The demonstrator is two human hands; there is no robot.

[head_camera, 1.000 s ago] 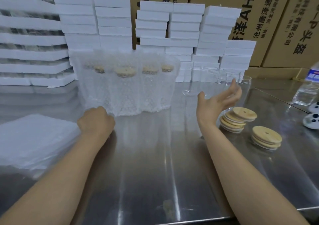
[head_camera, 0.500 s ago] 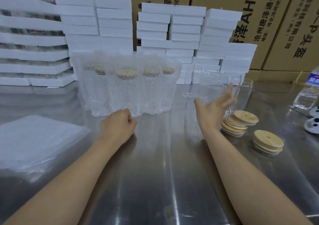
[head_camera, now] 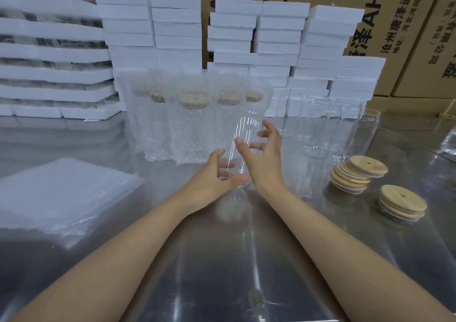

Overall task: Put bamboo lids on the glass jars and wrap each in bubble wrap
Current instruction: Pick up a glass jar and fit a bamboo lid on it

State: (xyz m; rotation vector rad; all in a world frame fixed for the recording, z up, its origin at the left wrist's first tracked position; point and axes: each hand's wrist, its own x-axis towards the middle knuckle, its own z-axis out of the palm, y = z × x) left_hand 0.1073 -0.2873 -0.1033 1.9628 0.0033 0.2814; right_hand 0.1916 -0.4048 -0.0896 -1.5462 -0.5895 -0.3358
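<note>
A clear glass jar without a lid hangs tilted above the steel table, blurred by motion. My left hand grips its lower end, thumb under the base. My right hand curls round its upper part, thumb on the near side and fingers behind. Several wrapped jars with bamboo lids stand in a row just behind. More empty jars stand to the right. Two stacks of bamboo lids lie at the right. A pile of bubble wrap sheets lies at the left.
White foam boxes are stacked along the back of the table, with taller foam trays at the left. Brown cardboard cartons stand behind them. A plastic water bottle shows at the right edge.
My right hand took a glass jar from the group at the right and carried it to the middle. My left hand opened from a fist and came over to grip the jar's base.
</note>
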